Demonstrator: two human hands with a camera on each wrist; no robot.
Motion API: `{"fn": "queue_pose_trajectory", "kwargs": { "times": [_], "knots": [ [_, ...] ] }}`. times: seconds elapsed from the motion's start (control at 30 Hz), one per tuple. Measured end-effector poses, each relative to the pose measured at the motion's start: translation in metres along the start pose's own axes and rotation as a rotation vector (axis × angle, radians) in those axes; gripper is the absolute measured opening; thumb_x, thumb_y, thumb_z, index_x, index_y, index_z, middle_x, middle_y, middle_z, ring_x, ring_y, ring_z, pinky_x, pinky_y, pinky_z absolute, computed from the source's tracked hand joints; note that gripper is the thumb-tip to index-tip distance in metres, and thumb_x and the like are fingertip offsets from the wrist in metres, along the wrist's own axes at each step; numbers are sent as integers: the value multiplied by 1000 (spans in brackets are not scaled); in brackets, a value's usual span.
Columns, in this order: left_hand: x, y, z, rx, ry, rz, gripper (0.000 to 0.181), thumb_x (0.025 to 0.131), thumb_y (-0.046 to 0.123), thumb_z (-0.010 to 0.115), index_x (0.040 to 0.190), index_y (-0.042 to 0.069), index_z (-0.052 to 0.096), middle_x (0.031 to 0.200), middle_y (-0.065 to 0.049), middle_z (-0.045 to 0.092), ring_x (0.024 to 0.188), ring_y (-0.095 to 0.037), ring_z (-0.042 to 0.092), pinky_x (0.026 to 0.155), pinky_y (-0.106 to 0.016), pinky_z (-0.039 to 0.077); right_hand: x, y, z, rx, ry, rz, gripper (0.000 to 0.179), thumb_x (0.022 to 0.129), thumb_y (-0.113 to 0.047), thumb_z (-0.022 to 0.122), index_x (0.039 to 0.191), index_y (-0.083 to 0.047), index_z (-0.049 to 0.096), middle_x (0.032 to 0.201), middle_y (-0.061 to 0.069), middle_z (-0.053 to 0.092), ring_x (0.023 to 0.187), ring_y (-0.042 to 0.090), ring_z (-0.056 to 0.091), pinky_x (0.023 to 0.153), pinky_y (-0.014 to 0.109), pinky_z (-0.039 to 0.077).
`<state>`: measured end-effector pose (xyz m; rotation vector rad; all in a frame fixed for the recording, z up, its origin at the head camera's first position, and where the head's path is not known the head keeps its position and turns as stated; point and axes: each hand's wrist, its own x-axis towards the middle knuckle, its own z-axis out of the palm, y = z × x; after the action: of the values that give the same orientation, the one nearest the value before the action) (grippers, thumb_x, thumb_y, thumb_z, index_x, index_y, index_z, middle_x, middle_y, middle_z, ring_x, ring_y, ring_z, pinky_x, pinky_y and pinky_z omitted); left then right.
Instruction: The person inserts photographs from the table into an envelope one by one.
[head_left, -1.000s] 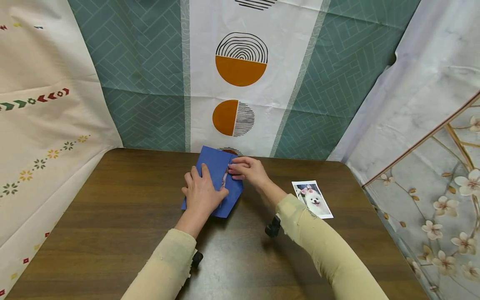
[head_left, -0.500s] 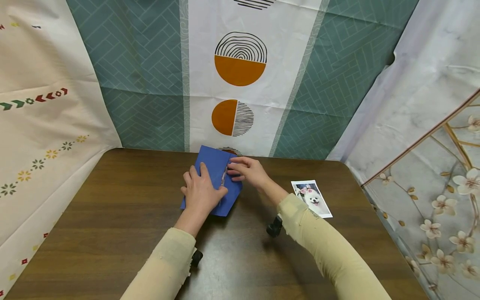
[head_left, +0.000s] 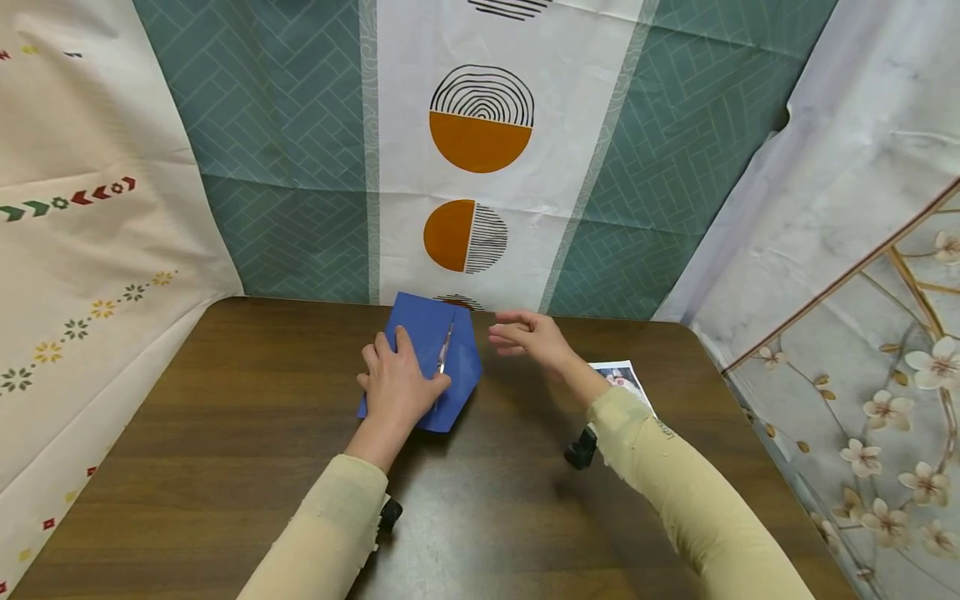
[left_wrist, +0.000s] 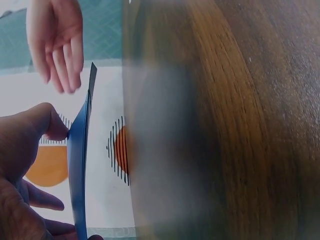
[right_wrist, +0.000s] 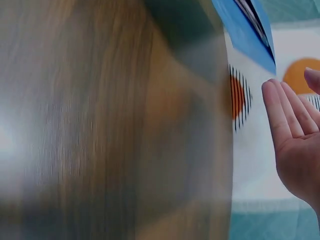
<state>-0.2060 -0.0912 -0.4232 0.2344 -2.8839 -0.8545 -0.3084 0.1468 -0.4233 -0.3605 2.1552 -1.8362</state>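
Observation:
A blue envelope [head_left: 422, 315] is in my left hand [head_left: 396, 382], over the far middle of the table, its pointed flap open to the right. A narrow strip of a printed picture [head_left: 444, 354] shows in its opening. The left wrist view has the envelope [left_wrist: 77, 165] nearly edge-on; the thumb is on its near face, and a fingertip shows past its far side. To the right, apart from the envelope, my right hand [head_left: 531, 337] holds nothing. Its fingers [right_wrist: 281, 107] are straight in the right wrist view.
A photo print of a white dog [head_left: 619, 380] lies on the table [head_left: 225, 467] at the right, partly hidden by the right forearm. Patterned cloth [head_left: 465, 192] hangs at the table's back edge, and more cloths [head_left: 847, 250] hang along the sides.
My right hand has let go of the envelope's right side and moved away to the right. The envelope and my left hand have shifted slightly left. The right forearm now covers part of the print.

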Motion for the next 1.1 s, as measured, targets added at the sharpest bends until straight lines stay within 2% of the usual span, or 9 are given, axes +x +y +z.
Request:
{"fn": "queue_pose_trajectory", "kwargs": {
  "times": [0.13, 0.33, 0.53, 0.63, 0.77, 0.83, 0.9, 0.97, 1.1],
  "knots": [
    [0, 0, 0, -2, 5, 8, 105, 88, 43, 81, 164, -7, 28, 164, -38, 26, 145, -55, 29, 99, -77, 43, -10, 0, -28, -58, 5, 10, 44, 108, -12, 64, 146, 7, 56, 142, 34, 61, 129, 49, 63, 97, 48, 60],
    [0, 1, 0, -2, 0, 9, 105, 89, 43, 80, 165, -7, 27, 164, -38, 25, 144, -55, 29, 98, -76, 43, -27, 1, -69, -134, 35, 32, 45, 108, -12, 64, 147, 8, 55, 142, 29, 64, 131, 47, 63, 99, 48, 59],
    [1, 2, 1, 2, -4, 11, 107, 89, 45, 80, 165, -7, 26, 164, -38, 25, 145, -55, 28, 98, -76, 43, -42, 3, -107, -149, 70, 37, 49, 108, -11, 64, 150, 10, 51, 137, 20, 69, 117, 24, 74, 103, 54, 54],
    [0, 2, 1, 4, 2, 13, 106, 89, 44, 80, 165, -7, 27, 164, -38, 25, 145, -55, 29, 98, -76, 43, -48, 5, -124, -167, 92, 29, 51, 108, -10, 64, 150, 13, 48, 130, 11, 73, 107, 11, 76, 102, 50, 56],
    [-1, 2, 1, 8, 4, 15, 106, 89, 44, 80, 164, -8, 27, 163, -39, 25, 144, -55, 29, 98, -77, 43, -57, 12, -147, -173, 131, 28, 50, 107, -6, 64, 149, 15, 48, 123, 3, 73, 101, 4, 75, 99, 43, 59],
    [-1, 2, 1, 11, 1, 16, 106, 89, 45, 80, 164, -8, 27, 163, -39, 25, 144, -56, 29, 98, -77, 43, -61, 18, -157, -190, 157, 26, 50, 106, -5, 64, 149, 16, 48, 130, 12, 72, 101, 2, 74, 100, 42, 58],
    [-1, 3, 1, 13, -2, 16, 106, 89, 45, 80, 164, -8, 27, 163, -39, 25, 144, -55, 29, 98, -76, 43, -66, 23, -166, -216, 178, 17, 49, 106, -3, 63, 148, 18, 47, 138, 27, 66, 101, 0, 72, 100, 38, 58],
    [-1, 3, 1, 13, -5, 16, 107, 89, 45, 80, 164, -8, 27, 163, -39, 25, 144, -56, 29, 98, -77, 43, -71, 28, -173, -284, 207, 11, 49, 106, -4, 64, 148, 18, 48, 144, 37, 58, 101, -4, 70, 98, 30, 58],
    [-2, 4, 1, 11, -11, 15, 107, 89, 45, 80, 164, -8, 26, 164, -39, 24, 145, -56, 28, 99, -77, 43, -79, 36, -182, -419, 261, 18, 48, 106, -7, 66, 146, 16, 52, 145, 40, 55, 99, -10, 63, 89, 12, 53]
  ]
}}
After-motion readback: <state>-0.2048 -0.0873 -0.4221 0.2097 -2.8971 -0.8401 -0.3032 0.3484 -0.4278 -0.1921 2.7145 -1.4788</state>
